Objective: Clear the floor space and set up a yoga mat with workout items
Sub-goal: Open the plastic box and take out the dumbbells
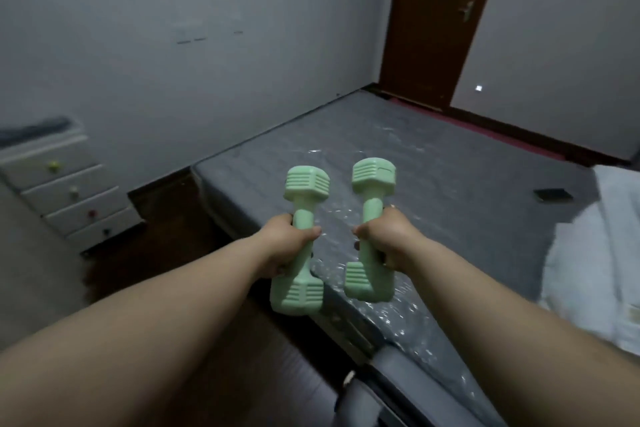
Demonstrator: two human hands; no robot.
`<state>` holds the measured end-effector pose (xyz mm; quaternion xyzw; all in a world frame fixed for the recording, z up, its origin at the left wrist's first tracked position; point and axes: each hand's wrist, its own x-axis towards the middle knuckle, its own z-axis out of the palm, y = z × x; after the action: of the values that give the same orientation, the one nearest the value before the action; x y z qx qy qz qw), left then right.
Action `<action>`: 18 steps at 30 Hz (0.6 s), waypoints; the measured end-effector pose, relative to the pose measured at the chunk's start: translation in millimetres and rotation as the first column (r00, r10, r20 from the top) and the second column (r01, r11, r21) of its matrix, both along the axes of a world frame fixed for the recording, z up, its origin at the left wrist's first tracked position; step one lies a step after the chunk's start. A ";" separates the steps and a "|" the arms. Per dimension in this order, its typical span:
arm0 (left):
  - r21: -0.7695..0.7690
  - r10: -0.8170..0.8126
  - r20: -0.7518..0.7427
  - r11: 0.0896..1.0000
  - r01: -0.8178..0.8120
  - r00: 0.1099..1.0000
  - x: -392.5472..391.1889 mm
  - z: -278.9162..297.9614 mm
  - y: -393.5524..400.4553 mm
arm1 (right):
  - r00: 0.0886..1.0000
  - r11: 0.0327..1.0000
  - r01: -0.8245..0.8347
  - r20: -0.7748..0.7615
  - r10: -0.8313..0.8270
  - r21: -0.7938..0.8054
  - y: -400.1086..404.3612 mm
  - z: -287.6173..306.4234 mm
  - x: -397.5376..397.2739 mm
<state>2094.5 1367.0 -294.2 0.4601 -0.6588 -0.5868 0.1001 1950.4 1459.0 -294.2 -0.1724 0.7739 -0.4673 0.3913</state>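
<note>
Green dumbbells (pixel 306 184) gripped, both hands (pixel 287 243) curled

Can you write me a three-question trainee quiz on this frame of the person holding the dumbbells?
1. True or false: each hand grips a green dumbbell by its handle.
2. Which lies on the mattress near the white bedding? A) a dark flat object B) a water bottle C) a shoe
3. Fill in: the white drawer unit stands against the ____.

Key
1. True: left hand holds the left dumbbell, right hand the right dumbbell.
2. A, the dark flat object.
3. Wall.
</note>
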 end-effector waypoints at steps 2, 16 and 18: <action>-0.043 0.073 0.021 0.996 -0.072 0.997 29.6 4.1 -51.4 | 0.998 0.998 -0.058 0.008 0.058 -0.012 -58.9 -0.7 25.7; 0.061 0.470 -0.043 0.882 -0.467 0.882 169.7 -8.9 -346.2 | 0.899 0.902 -0.429 -0.073 0.431 0.036 -423.1 -7.7 136.8; 0.039 0.504 -0.050 0.864 -0.503 0.862 178.6 -11.7 -400.4 | 0.883 0.886 -0.463 -0.078 0.463 0.016 -483.3 -10.5 143.3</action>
<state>2273.1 966.6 -306.0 0.5999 -0.5054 -0.5616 0.2633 2093.7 975.7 -304.7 -0.3712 0.7246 -0.3542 0.4601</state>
